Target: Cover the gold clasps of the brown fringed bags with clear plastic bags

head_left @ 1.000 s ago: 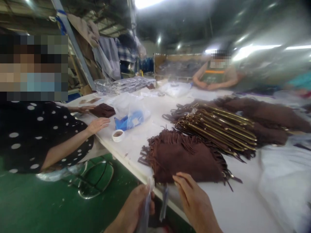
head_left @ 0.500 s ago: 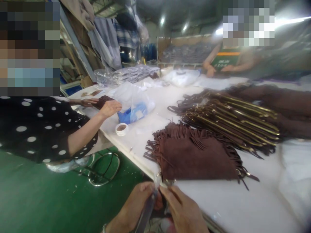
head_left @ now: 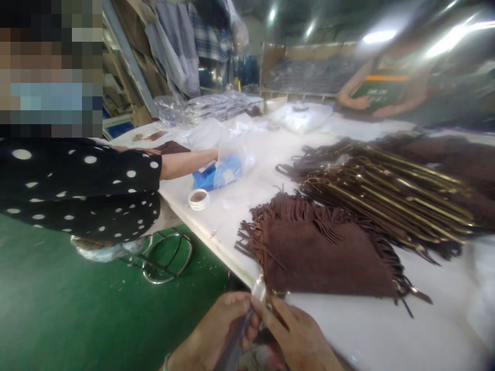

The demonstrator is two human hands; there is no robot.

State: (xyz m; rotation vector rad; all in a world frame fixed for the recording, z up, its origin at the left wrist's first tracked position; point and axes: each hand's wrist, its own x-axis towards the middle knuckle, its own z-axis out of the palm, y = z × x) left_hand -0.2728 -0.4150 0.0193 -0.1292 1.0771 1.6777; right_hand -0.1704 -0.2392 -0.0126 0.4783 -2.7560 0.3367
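Observation:
Fingers closed, my left hand grips a dark strap that runs down toward the bottom of the view. Clear plastic film covers the strap's upper end, beside the table edge. My right hand meets the left there, its thumb and fingers pinched on the plastic-covered end. Between its fingers a dark, gold-edged piece partly shows; blur hides what it is. Just beyond both hands lies a dark brown suede bag with fringed edges, flat on the table, its near corner close to the plastic.
On the white table are a tape roll, a blue item in clear plastic and a pile of fringed bags with gold zips. A co-worker's arm reaches across at left. Another person stands opposite. A metal-framed stool stands below.
The camera view has shifted slightly. My fingers have moved a little along the plastic-covered strap end. The co-worker's hand has gone from the brown piece to the clear plastic bag.

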